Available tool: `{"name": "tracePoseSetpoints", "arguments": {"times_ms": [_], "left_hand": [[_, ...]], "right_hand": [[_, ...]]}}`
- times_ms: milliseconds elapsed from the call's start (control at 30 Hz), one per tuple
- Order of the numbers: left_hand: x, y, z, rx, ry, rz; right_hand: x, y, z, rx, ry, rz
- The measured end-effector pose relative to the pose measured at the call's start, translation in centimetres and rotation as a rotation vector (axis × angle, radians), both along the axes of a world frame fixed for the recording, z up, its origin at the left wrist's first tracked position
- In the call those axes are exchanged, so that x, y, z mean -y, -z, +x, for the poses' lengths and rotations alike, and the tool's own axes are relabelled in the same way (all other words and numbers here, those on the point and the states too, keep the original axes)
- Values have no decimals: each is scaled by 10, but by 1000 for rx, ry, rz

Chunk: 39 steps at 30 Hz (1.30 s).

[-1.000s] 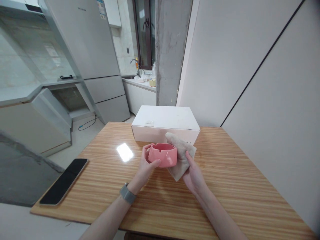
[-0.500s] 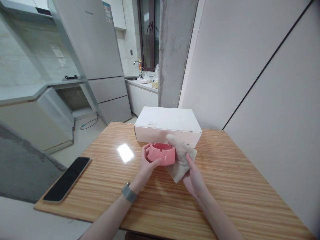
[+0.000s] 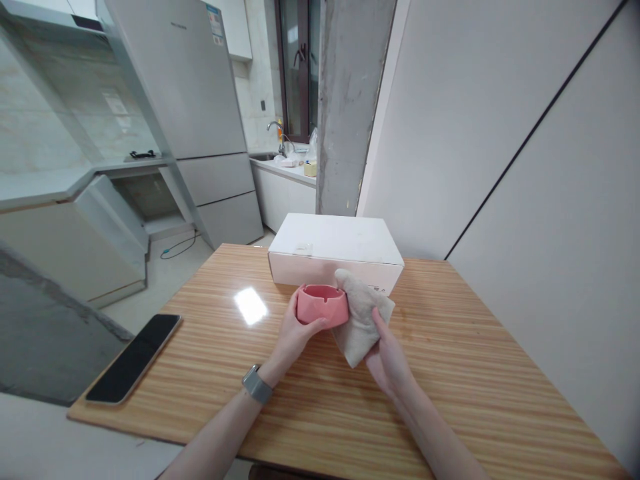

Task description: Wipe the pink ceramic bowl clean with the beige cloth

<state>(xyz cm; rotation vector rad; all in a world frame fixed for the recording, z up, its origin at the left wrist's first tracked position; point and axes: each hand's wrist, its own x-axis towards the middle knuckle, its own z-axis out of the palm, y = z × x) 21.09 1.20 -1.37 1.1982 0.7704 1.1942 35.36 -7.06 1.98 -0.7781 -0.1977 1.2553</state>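
Note:
A pink ashtray (image 3: 323, 311) with notches in its rim is held above the table by my left hand (image 3: 295, 327), thumb on its front and fingers around its left side. My right hand (image 3: 387, 353) grips a beige cloth (image 3: 356, 320), with the thumb on top of it. The cloth lies against the ashtray's right side and hangs down in a corner. Fingers of my right hand beneath the cloth are hidden.
Behind my hands a white box (image 3: 335, 239) stands at the far part of the wooden table (image 3: 475, 373). A black-screened phone (image 3: 135, 360) lies at the table's left edge. A pale wall (image 3: 525, 167) borders the right side.
The ashtray has turned slightly in my left hand and shifted a little. My right hand and the cloth stay almost in place.

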Motion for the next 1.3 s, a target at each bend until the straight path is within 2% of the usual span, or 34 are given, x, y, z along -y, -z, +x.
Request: {"name": "tracePoseSetpoints", "arguments": {"times_ms": [167,433,700,933,1133,1200,1300], "left_hand": [[-6,9,-1,210,131,-106],[9,-2,-3,112,168,16],[8,-5,-5,108,195,91],[13,-8,-1,110,80,33],[13,-8,-1,52,-82,73],[13,-6,1,28,-77,74],[15,-2,4,80,12,23]], "right_hand": [[-1,-3,6,-29,81,-31],[0,-8,14,-31,63,-28],[1,-9,7,-41,-49,-16],[0,-4,3,1,-54,23],[0,0,-2,-26,-64,26],[0,1,-2,-34,-40,25],[0,0,0,-41,17,47]]}}
